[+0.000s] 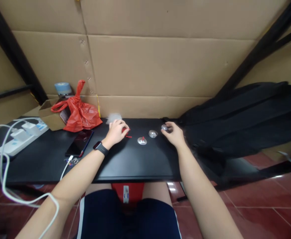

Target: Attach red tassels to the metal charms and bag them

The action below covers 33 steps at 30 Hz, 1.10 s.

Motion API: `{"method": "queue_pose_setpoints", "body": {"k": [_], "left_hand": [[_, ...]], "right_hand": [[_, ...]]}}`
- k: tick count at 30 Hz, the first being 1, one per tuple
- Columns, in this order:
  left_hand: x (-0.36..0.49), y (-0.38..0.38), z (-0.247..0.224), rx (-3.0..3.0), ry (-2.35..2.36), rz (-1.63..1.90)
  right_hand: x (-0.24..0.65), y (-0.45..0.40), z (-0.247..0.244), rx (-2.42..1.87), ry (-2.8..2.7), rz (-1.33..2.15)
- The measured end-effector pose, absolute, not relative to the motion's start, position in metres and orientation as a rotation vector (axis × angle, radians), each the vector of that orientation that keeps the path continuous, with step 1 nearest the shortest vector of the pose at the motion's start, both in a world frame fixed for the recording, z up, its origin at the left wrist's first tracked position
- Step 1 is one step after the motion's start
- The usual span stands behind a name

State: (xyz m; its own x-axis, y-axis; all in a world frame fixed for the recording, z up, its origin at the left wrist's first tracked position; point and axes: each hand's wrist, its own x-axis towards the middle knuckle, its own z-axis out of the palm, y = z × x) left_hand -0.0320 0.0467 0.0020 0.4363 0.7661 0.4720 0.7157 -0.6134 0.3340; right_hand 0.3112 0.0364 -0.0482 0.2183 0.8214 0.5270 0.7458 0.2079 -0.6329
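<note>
My left hand (116, 131), with a black watch on its wrist, is curled over small red pieces (126, 130) on the black table. Its thumb and fingers close around one of them; the fingers partly hide how many there are. Between thumb and fingertips of my right hand (174, 133) is a clear suction cup (164, 127), held near the table's right part. Two more lie between the hands: a clear suction cup with a red piece upright at its centre (142, 141), and a plain clear suction cup (152, 134) a little farther back.
A blurred clear plastic bag (114, 117) lies behind my left hand. On the left are a red plastic bag (83, 114), a cardboard box (49, 114), a phone (79, 143) with a white cable, and a power strip (23, 137). A black backpack (245, 119) fills the right side.
</note>
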Motion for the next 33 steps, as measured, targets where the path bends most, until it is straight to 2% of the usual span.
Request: {"method": "queue_pose_setpoints", "body": {"k": [9,19,33], "left_hand": [[-0.033,0.071,0.007,2.612,1.451,0.934],[-0.041,0.053,0.008,2.730,1.218,0.960],[-0.032,0.054,0.011,2.804,1.178,0.892]], "right_hand": [[0.294,0.021,-0.041,-1.445,-1.558,0.201],[0.284,0.032,-0.038,-1.449,-1.524,0.117],[0.301,0.027,-0.043,-1.532,-1.449,0.163]]}}
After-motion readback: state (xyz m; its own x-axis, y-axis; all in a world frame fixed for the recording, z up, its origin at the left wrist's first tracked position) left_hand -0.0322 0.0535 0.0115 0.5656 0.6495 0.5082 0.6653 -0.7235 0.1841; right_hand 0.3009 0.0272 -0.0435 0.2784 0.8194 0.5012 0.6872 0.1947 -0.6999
